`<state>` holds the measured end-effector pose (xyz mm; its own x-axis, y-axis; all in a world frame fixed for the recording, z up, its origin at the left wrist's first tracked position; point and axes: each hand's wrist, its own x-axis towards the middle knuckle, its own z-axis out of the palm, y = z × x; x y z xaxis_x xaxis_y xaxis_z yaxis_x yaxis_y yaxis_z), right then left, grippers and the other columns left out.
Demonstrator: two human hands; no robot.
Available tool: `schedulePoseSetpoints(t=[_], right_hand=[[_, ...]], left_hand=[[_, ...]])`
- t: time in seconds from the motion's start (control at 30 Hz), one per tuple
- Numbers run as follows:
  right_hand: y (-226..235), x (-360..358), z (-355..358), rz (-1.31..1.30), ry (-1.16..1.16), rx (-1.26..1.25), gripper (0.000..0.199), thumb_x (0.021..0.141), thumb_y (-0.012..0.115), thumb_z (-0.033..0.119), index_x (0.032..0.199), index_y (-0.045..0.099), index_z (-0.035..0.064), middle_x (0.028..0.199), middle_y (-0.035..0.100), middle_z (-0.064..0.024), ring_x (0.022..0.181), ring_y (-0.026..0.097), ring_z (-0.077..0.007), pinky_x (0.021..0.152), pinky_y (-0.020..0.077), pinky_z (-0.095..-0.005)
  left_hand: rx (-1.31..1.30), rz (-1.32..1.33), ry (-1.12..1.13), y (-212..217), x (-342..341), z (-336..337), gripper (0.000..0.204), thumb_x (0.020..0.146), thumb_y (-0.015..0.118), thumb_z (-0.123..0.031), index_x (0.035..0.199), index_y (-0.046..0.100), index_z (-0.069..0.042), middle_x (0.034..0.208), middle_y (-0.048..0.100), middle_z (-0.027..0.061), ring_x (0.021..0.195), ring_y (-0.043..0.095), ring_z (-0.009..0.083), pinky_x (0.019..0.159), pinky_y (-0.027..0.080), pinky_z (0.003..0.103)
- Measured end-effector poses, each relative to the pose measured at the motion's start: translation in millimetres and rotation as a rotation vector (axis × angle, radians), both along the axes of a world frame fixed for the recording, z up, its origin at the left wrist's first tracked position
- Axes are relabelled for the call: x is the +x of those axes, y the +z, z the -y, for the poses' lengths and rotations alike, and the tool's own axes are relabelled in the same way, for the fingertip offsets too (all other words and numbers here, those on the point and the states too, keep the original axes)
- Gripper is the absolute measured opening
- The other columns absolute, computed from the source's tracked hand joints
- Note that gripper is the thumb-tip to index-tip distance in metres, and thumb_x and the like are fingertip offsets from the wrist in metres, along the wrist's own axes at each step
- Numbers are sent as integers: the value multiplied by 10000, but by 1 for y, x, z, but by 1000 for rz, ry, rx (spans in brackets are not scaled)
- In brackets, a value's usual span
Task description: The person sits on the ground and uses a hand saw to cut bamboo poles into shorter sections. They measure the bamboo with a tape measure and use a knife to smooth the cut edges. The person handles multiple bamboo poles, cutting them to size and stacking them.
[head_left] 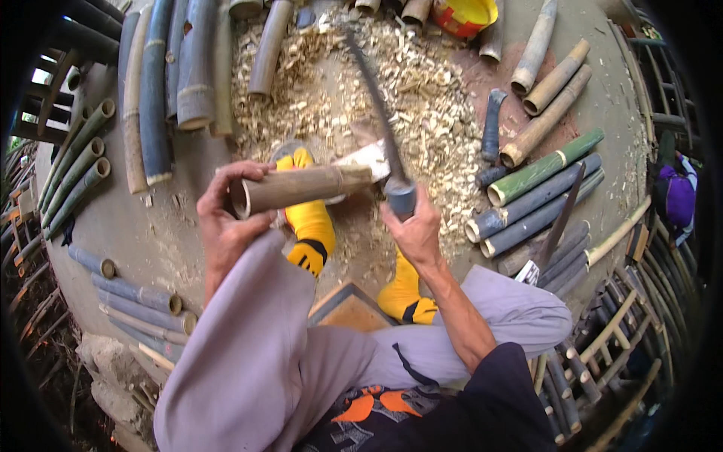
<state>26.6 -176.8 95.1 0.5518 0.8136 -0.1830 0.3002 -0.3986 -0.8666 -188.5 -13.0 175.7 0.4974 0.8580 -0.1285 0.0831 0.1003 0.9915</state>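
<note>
My left hand (pixel 230 218) is wrapped round the near, hollow end of a brown bamboo tube (pixel 305 188), which lies almost level across the view. The tube's other end points right, beside a pale, whitish piece (pixel 369 160) whose kind I cannot make out. Closed in my right hand (pixel 416 230) is a machete (pixel 376 98) with a long dark blade and a blue-grey collar at its handle. The blade points up and away, passing just right of the tube's far end; whether the two touch, I cannot tell.
Wood chips (pixel 440 143) cover the ground ahead. Bamboo tubes (pixel 197 68) lie at the left, with more bamboo (pixel 546 169) at the right beside another long blade (pixel 561 218). A yellow-and-red container (pixel 461 16) stands far off. My feet wear yellow socks (pixel 310 226).
</note>
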Motion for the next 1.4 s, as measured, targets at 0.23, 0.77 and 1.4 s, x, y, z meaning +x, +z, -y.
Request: schedulePoseSetpoints(t=[0.23,0.77,1.4], right_hand=[[-61,2,17,86,144,-393,348,762,696,67,1033,495,-17,841,659,-243,761,688,-357,612,556,-375],[-56,17,10,74,102,-331,255,754,671,61,982,560,33,763,646,-119,644,640,-239,627,538,-357],[-19,3,9,24,-47,187,318,755,731,69,1009,546,18,740,646,-122,665,675,-184,560,567,-325]], left_hand=[[-46,28,-28,3,6,1,420,555,610,152,940,585,-14,1056,596,98,1138,569,262,1011,409,371],[373,-59,-269,2,-2,2,258,541,635,151,698,578,-45,860,628,69,1016,631,288,848,498,386],[682,-148,-630,3,-6,0,220,507,633,68,671,576,-67,847,641,23,1017,610,275,831,511,389]])
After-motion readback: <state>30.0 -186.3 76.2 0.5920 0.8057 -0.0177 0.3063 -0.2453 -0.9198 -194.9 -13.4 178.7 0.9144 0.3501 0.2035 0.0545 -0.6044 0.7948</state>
